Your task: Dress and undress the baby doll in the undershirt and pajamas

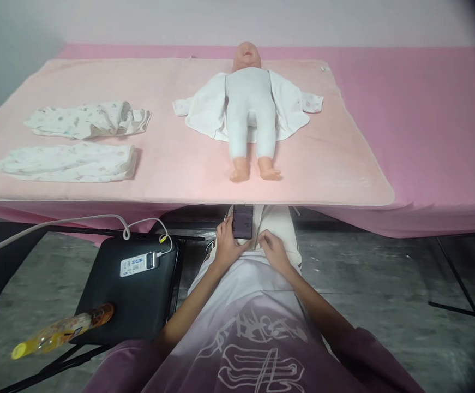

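Over my lap, below the table edge, my left hand (pixel 229 244) is closed around a dark-screened phone (pixel 243 224). Just right of the phone, my right hand (pixel 274 248) rests on my light trousers with its fingers curled in and nothing visible in them. Beyond both hands, a baby doll (pixel 250 90) in a white bodysuit lies on its back on the table, feet towards me. A white long-sleeved baby top (pixel 290 112) is spread open beneath it. Neither hand touches the doll or the clothing.
A peach mat (pixel 188 169) lies over the pink table cloth (pixel 417 120). Two folded patterned garments, an upper one (pixel 85 120) and a lower one (pixel 69 162), lie left. A black stool (pixel 139 305) holds a cabled power bank (pixel 139 264) and a yellow-capped drink bottle (pixel 63 330).
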